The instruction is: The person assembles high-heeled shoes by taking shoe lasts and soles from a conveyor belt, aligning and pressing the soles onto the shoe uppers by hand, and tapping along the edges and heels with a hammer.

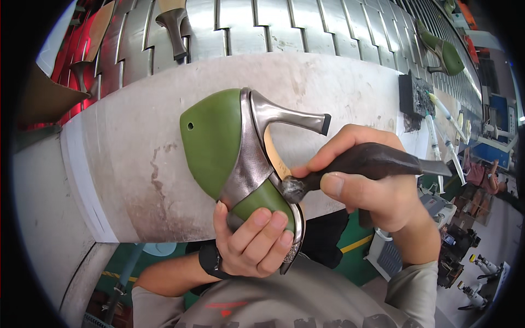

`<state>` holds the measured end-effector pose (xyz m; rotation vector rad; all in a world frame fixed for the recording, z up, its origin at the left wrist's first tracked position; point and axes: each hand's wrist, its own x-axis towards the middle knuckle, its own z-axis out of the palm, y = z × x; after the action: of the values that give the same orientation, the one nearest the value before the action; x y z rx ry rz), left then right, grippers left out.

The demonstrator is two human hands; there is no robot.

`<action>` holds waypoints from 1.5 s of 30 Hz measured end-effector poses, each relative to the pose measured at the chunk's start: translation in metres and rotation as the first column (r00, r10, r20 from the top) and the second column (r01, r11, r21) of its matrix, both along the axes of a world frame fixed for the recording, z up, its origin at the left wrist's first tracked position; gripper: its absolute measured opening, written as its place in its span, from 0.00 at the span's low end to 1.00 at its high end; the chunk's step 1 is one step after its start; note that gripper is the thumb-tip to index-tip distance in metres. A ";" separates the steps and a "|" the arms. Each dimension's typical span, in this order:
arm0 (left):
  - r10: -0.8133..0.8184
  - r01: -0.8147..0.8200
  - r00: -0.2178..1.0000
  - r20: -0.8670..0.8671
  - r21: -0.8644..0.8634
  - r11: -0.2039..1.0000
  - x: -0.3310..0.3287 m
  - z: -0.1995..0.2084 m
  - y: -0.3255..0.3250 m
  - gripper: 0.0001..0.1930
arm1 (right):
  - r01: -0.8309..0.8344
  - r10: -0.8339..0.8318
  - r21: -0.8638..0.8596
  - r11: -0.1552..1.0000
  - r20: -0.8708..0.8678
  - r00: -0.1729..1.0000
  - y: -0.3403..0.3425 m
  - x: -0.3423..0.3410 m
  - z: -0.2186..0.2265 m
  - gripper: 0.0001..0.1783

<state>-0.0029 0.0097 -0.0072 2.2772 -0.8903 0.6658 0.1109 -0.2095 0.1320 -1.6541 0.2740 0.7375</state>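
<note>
A pewter-coloured high-heeled shoe [249, 158] is fitted on a green shoe last [210, 142], lying on its side with its metallic heel [292, 117] pointing right. My left hand [254, 240] wraps around its toe part, near the table's front edge. In my right hand [377, 191] is a hand tool [366, 161] with a dark bulging handle. Its worn, rounded end meets the shoe's edge near the tan sole, while a flat metal blade sticks out on the right. The toe is partly hidden by my left fingers.
The shoe is over a pale, stained worktable [131, 153]. Beyond it runs a metal slat conveyor [240, 33] carrying other heeled shoes, including one on a green last [451, 59]. A black block [413, 98] and several syringes [445, 109] lie at the right.
</note>
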 end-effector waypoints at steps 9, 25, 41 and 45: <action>0.061 -0.062 0.998 -0.013 -0.107 0.992 -0.001 0.004 -0.001 0.16 | 0.060 -0.049 -0.021 0.998 0.347 0.937 0.028 0.012 -0.010 0.14; 0.054 -0.055 0.998 -0.009 -0.111 0.992 0.001 0.006 -0.001 0.15 | -0.242 0.257 -0.184 0.953 0.064 0.964 0.018 0.037 0.013 0.14; -0.027 0.008 0.995 -0.100 -0.188 0.982 -0.007 0.018 0.023 0.46 | 0.292 0.716 -0.839 0.460 0.545 0.437 -0.044 -0.038 -0.032 0.17; -0.151 -0.222 0.854 -0.498 -0.611 0.760 -0.021 0.039 0.058 0.40 | 0.177 0.445 -0.619 0.765 0.707 0.550 -0.035 -0.082 -0.025 0.26</action>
<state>-0.0238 0.0673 0.0322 1.6840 -0.2658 0.2637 0.0287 -0.2449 0.1069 -2.5252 -0.3752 -0.1705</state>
